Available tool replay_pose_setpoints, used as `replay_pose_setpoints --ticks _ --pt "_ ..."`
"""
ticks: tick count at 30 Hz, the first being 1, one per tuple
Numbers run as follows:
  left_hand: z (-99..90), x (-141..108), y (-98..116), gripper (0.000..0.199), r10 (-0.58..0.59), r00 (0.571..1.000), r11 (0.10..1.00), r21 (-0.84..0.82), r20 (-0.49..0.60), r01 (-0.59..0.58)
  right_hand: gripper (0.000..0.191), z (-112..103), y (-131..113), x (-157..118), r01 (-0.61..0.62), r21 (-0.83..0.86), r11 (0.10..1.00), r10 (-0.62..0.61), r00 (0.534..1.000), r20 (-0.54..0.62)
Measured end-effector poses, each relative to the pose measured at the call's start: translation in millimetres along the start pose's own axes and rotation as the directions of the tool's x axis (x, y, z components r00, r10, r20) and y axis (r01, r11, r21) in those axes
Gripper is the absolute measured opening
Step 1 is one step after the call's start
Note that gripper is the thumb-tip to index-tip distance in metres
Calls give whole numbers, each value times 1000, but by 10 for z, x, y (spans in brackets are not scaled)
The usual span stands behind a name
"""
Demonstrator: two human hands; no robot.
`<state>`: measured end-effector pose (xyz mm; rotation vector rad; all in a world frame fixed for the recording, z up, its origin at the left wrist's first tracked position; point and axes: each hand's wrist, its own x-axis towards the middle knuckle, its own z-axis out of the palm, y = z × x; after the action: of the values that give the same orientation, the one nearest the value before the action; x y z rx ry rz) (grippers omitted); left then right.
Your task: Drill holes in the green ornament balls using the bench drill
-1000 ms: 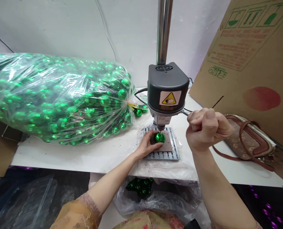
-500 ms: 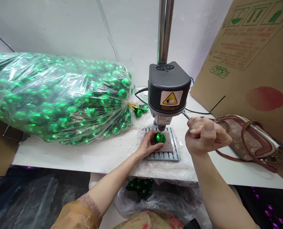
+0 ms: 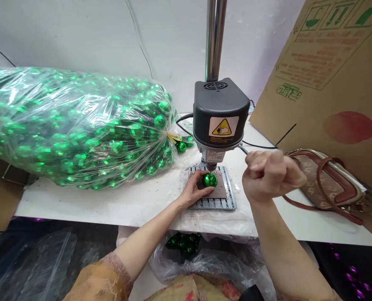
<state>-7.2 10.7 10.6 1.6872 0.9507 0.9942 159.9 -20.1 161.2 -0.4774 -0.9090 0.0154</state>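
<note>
A shiny green ball (image 3: 210, 179) is held from its left side by the left grip (image 3: 192, 189), with the thumb in front and the fingers behind. The ball is set on a flat brown pad (image 3: 219, 192), right under the thin bit (image 3: 210, 172) of a drill (image 3: 221, 110). The top of the ball is met by the bit, but how deep it goes cannot be told. The right grip (image 3: 269, 175) is curled into a tight fist, and the end of the drill's metal handle (image 3: 244, 149) is wrapped inside it. The pad is held up by a gray metal plate (image 3: 213, 205) with long slots, and dark bits are scattered around there. The drill is carried by a tall shiny pole (image 3: 215, 42), and a yellow warning sticker (image 3: 224, 126) is stuck on its front. On the left of the white counter (image 3: 110, 209), a big clear bag (image 3: 88, 129) is filled with green balls and tied with something yellow (image 3: 174, 137). On the right, a brown purse (image 3: 325, 179) is seen in front of a big cardboard box (image 3: 327, 96). Below the counter's edge, more green balls (image 3: 186, 246) are held in clear plastic (image 3: 219, 265).
</note>
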Motion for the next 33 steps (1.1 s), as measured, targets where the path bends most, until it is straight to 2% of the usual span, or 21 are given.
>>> replay_pose_setpoints --ticks 3,6,9,11,12,14,16,18,19,20,22,24,25,27,28,30,31,33 --pt "34 1 31 57 -26 999 1000 4 -32 26 46 207 -100 274 -192 -64 979 191 981 -24" --pt "71 -38 99 54 -23 993 999 24 -114 26 41 360 -138 531 -337 -130 933 345 937 47" --pt "45 -206 192 50 34 965 991 133 -260 0 41 414 -130 648 -413 -122 903 423 902 81" --pt "-29 -438 243 47 113 952 970 237 -283 -45 40 415 -120 656 -417 -117 901 427 901 79" --pt "-80 -594 256 46 167 955 953 287 -246 -93 40 412 -117 650 -411 -119 904 421 904 78" --pt "-191 -965 238 47 297 952 889 384 -69 -249 40 404 -112 633 -398 -123 909 408 909 78" --pt "-292 -1361 157 51 405 895 753 488 184 -441 40 399 -109 622 -385 -120 915 395 916 75" --pt "-367 -1710 29 58 389 830 622 550 401 -557 40 397 -105 618 -374 -112 921 383 921 68" --pt "-394 -1846 -40 64 346 818 598 564 458 -569 40 397 -104 617 -370 -108 923 378 924 65" --pt "-415 -1949 -104 71 301 820 603 569 486 -559 39 398 -103 617 -366 -106 924 374 925 64" --pt "-443 -2027 -191 77 270 839 654 549 473 -520 39 402 -105 617 -359 -106 927 367 928 69" --pt "-465 -1900 -196 68 349 836 683 496 424 -537 39 406 -109 616 -352 -114 929 362 930 72" --pt "-479 -1747 -164 57 396 831 678 485 390 -552 39 408 -111 616 -351 -118 929 360 930 69" --pt "-519 -1261 -44 33 428 854 661 542 297 -520 39 410 -114 613 -348 -120 930 357 932 61" --pt "-543 -941 31 27 386 893 653 614 233 -443 39 410 -114 611 -345 -118 931 354 934 58" --pt "-594 -222 179 26 234 968 625 748 93 -223 39 406 -111 606 -338 -114 934 346 936 59" --pt "-616 138 237 26 158 987 590 799 21 -111 39 402 -109 603 -334 -113 936 342 938 61" --pt "-647 761 307 28 -2 995 448 890 -99 89 39 393 -102 597 -326 -114 938 335 940 66"
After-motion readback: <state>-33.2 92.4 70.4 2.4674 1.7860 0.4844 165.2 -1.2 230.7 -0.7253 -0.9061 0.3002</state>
